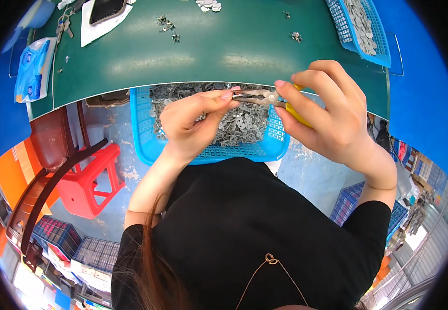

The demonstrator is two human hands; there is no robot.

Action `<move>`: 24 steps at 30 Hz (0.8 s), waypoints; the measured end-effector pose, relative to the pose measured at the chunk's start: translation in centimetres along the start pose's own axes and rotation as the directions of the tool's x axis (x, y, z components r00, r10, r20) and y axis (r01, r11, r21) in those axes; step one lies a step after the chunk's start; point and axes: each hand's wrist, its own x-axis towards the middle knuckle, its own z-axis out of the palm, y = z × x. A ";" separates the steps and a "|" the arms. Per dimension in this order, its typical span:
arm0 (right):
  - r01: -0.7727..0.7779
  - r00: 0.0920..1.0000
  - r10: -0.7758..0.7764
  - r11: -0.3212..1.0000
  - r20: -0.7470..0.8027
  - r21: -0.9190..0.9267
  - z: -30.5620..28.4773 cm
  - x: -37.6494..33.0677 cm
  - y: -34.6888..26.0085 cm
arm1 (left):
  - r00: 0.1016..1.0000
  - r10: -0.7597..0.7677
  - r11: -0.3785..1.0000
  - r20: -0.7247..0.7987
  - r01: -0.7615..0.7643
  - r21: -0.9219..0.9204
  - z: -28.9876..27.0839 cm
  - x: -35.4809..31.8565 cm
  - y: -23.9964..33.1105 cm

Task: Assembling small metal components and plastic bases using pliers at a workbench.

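My right hand (pixel 332 111) is closed round the yellow grips of a pair of pliers (pixel 265 97), whose metal jaws point left. At the tip of the jaws, my left hand (pixel 193 121) pinches with thumb and forefinger; what sits between them is too small to make out. Both hands are held above a light blue plastic basket (pixel 208 153), just off the table's near edge. Many small grey metal parts (pixel 242 124) fill the basket.
The green table (pixel 198 57) bears small clusters of metal pieces (pixel 166 23), a phone (pixel 106 10) on white paper, keys (pixel 64 26) and a tissue pack (pixel 32 70). At the far right stands another blue basket (pixel 366 49) of flat grey parts. A red stool (pixel 87 188) is at lower left.
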 end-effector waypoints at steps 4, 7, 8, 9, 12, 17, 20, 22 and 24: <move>-0.047 0.997 0.042 0.994 0.058 0.102 -0.1 -0.3 0.1 | 0.998 0.065 0.998 0.023 -0.066 0.021 0.0 0.0 -0.2; -0.077 0.995 0.066 0.985 0.078 0.151 -0.2 -0.5 0.1 | 0.998 0.045 0.999 0.052 -0.045 0.015 -0.1 0.1 0.1; -0.094 0.993 0.080 0.981 0.090 0.169 -0.3 -0.5 0.2 | 0.998 0.044 0.999 0.050 -0.045 0.018 -0.1 0.1 0.1; -0.092 0.993 0.078 0.981 0.089 0.169 -0.2 -0.6 0.5 | 0.999 0.009 1.000 0.037 -0.009 -0.008 0.0 0.1 0.1; -0.204 0.977 0.176 0.927 0.117 0.313 1.2 -0.9 2.6 | 0.969 -0.206 0.978 0.139 0.207 0.003 -0.7 1.2 0.6; -0.359 0.927 0.357 0.933 -0.117 0.000 6.8 -2.8 5.0 | 0.913 -0.186 0.925 0.364 0.037 0.379 -1.6 5.6 -0.5; -0.350 0.925 0.340 0.936 -0.169 -0.029 9.1 -2.2 5.1 | 0.964 -0.023 0.670 0.263 -0.181 0.720 -3.7 10.9 -3.2; -0.348 0.922 0.336 0.937 -0.192 -0.034 10.3 -1.7 5.1 | 0.943 0.201 0.775 0.265 -0.319 0.545 -4.8 14.3 -5.0; -0.347 0.921 0.330 0.936 -0.206 -0.054 10.9 -1.2 4.9 | 0.908 0.381 0.883 0.176 -0.414 0.221 -5.5 16.2 -6.0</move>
